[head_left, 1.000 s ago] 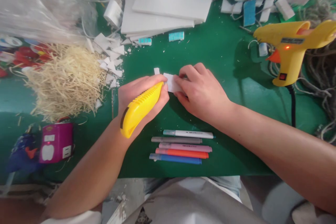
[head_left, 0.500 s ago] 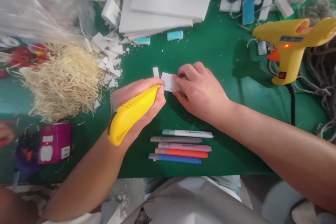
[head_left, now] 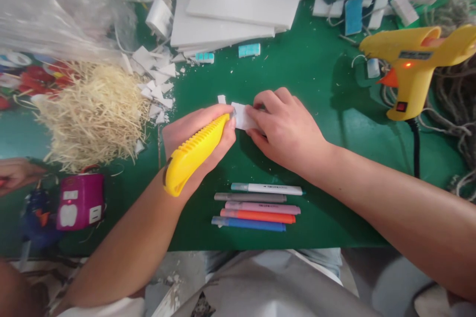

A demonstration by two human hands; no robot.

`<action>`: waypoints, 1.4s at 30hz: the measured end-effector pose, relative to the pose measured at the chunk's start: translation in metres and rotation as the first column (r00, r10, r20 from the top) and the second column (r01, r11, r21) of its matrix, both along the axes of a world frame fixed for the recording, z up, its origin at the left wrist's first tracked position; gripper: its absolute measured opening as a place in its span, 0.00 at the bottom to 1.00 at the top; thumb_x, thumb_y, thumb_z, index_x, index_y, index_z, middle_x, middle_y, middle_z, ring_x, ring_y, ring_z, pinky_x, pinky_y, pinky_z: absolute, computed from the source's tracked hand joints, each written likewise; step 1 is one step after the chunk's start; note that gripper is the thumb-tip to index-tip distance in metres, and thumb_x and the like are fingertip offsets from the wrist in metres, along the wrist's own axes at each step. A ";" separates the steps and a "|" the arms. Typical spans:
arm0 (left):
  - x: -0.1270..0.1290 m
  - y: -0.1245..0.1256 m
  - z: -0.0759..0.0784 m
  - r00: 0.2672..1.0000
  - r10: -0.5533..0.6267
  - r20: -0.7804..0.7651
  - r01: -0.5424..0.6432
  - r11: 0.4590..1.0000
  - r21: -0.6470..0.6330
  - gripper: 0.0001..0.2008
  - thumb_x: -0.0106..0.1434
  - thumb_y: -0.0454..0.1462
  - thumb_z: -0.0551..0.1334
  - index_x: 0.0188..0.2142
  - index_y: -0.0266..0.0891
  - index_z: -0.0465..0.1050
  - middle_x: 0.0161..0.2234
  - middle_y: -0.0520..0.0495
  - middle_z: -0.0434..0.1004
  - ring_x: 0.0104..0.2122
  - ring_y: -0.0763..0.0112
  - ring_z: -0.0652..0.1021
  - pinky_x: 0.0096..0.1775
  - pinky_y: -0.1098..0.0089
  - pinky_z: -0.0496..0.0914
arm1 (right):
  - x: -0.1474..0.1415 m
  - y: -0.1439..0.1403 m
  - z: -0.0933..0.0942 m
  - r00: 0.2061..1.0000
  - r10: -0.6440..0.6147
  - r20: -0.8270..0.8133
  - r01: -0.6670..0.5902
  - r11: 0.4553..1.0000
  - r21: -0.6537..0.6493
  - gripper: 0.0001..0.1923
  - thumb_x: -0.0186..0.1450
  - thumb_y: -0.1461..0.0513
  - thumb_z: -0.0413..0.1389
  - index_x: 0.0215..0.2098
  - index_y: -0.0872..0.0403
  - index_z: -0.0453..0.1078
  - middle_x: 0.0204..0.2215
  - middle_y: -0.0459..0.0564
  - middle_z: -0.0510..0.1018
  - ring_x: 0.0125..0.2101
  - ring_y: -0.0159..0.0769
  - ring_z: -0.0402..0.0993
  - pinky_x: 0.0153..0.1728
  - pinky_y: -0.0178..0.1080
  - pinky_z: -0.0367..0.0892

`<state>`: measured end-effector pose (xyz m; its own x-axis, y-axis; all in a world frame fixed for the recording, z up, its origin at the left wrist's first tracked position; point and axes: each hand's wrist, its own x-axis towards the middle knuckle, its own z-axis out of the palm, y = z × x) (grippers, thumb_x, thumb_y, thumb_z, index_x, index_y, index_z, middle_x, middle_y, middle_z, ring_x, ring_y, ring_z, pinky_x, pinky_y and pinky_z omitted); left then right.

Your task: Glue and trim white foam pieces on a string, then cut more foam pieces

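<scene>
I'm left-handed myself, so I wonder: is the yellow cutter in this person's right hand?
No, the left hand grips the yellow cutter, while the right hand holds the small white piece.

Five markers (head_left: 262, 207) are lying near worktop (head_left: 297, 69) front edge; yellow glue gun (head_left: 414, 74) is sitting right; straw heap (head_left: 92, 116) and magenta box (head_left: 80, 203) are sitting left.

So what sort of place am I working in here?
Probably a craft or model-making workbench: a yellow glue gun at the right, markers lying side by side, and your left hand holding a yellow cutter at a small white piece.
</scene>
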<state>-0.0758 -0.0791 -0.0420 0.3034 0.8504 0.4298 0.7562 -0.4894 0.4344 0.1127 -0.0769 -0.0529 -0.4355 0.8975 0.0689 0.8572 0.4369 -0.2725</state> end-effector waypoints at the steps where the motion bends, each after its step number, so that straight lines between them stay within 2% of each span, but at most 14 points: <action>1: 0.000 0.000 0.000 1.000 -0.003 -0.001 0.003 1.000 -0.004 0.08 0.71 0.39 0.63 0.43 0.43 0.82 0.40 0.50 0.88 0.36 0.65 0.86 0.44 0.70 0.82 | 0.000 0.000 0.000 1.000 -0.003 0.003 0.003 1.000 -0.003 0.16 0.73 0.64 0.50 0.51 0.61 0.77 0.51 0.65 0.77 0.49 0.54 0.66 0.41 0.50 0.63; 9: 0.002 0.001 0.000 0.998 -0.049 -0.032 0.050 0.999 0.022 0.07 0.70 0.36 0.64 0.43 0.41 0.82 0.40 0.48 0.87 0.37 0.66 0.86 0.44 0.72 0.80 | 0.001 0.000 -0.001 1.000 0.008 -0.009 -0.008 1.000 0.024 0.16 0.73 0.64 0.49 0.50 0.59 0.77 0.50 0.65 0.77 0.48 0.53 0.65 0.41 0.49 0.63; 17: 0.001 0.006 -0.006 0.988 -0.129 -0.090 0.141 0.980 0.141 0.06 0.69 0.34 0.63 0.42 0.42 0.79 0.33 0.51 0.85 0.30 0.69 0.83 0.37 0.71 0.77 | -0.003 0.001 0.004 0.999 -0.017 0.038 0.019 0.999 -0.034 0.17 0.74 0.64 0.49 0.52 0.62 0.77 0.52 0.65 0.78 0.49 0.55 0.68 0.41 0.50 0.65; 23: 0.001 0.005 -0.002 0.982 -0.153 -0.110 0.164 0.981 0.102 0.06 0.70 0.34 0.62 0.42 0.41 0.79 0.33 0.49 0.85 0.30 0.68 0.82 0.37 0.70 0.77 | -0.004 0.000 0.001 1.000 -0.016 0.026 0.017 1.000 -0.007 0.18 0.74 0.64 0.48 0.51 0.62 0.78 0.51 0.65 0.78 0.47 0.54 0.68 0.40 0.50 0.65; 33: -0.001 0.004 -0.002 0.984 -0.149 -0.100 0.159 0.983 0.097 0.07 0.68 0.33 0.63 0.43 0.43 0.80 0.35 0.50 0.85 0.31 0.68 0.83 0.38 0.69 0.78 | -0.001 0.001 -0.003 1.000 0.004 -0.023 -0.004 1.000 0.023 0.17 0.74 0.64 0.49 0.50 0.62 0.78 0.50 0.65 0.77 0.46 0.53 0.66 0.40 0.50 0.64; 42: 0.002 0.000 0.004 0.994 -0.074 -0.085 0.080 0.995 0.065 0.08 0.69 0.34 0.62 0.40 0.41 0.82 0.34 0.50 0.86 0.31 0.68 0.84 0.38 0.71 0.79 | 0.000 0.001 -0.003 1.000 0.010 -0.015 -0.010 1.000 0.010 0.17 0.74 0.64 0.47 0.48 0.61 0.77 0.50 0.65 0.76 0.47 0.53 0.65 0.40 0.50 0.63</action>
<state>-0.0738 -0.0788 -0.0384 0.4034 0.7927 0.4571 0.7471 -0.5737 0.3357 0.1123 -0.0760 -0.0558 -0.4434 0.8923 0.0847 0.8485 0.4484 -0.2810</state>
